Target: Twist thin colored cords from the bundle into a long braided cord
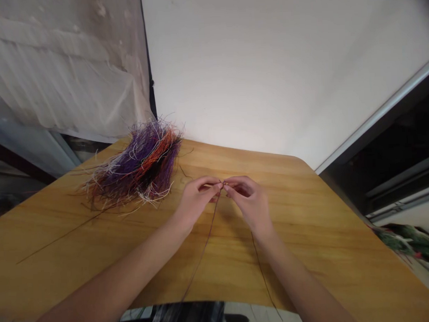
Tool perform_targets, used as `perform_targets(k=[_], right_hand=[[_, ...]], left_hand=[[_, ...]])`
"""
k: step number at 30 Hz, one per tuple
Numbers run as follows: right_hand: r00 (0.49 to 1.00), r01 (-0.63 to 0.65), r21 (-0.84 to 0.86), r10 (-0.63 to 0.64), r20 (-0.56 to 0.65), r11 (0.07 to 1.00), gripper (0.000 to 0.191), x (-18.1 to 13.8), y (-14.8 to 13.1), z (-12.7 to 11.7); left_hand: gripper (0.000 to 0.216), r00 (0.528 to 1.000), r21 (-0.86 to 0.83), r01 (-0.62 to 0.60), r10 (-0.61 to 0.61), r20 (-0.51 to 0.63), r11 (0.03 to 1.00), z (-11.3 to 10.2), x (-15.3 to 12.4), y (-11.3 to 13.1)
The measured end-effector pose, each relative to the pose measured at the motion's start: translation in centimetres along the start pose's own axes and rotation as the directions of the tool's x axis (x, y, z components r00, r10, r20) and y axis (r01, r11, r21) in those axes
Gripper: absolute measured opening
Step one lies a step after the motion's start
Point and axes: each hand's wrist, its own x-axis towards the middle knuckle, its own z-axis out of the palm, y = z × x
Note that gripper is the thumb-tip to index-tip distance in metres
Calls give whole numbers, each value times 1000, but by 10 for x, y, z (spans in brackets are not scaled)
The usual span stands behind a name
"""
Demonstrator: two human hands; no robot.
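Observation:
Over the middle of the table, my left hand [201,197] and my right hand [249,196] meet at the fingertips. Both are closed in a pinch on a thin dark purplish cord [210,229], at what looks like a small crossing or knot; the detail there is too small to make out. From the pinch the cord runs down toward the table's near edge. Another dark strand [262,269] emerges by my right wrist and hangs past that edge. Left of my hands lies a large loose bundle of fibre strands [140,163], purple, orange, black and white.
The wooden table [308,233] has a rounded far corner and stands against a white wall [232,76]. One long strand [62,239] sticks out from the bundle to the left. Pale cloth [74,76] hangs behind at left. Dark shelving [393,150] is at right.

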Motion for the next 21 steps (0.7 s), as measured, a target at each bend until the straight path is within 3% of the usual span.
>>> perform_targets(k=[13, 21], right_hand=[[1000, 10, 112, -11, 11, 994, 10, 0, 4, 2], [995, -9, 100, -1, 98, 995, 16, 1, 4, 0]], left_hand=[[12, 999, -45, -35, 33, -32, 998, 4, -2, -3], [4, 998, 38, -48, 47, 42, 998, -1, 3, 3]])
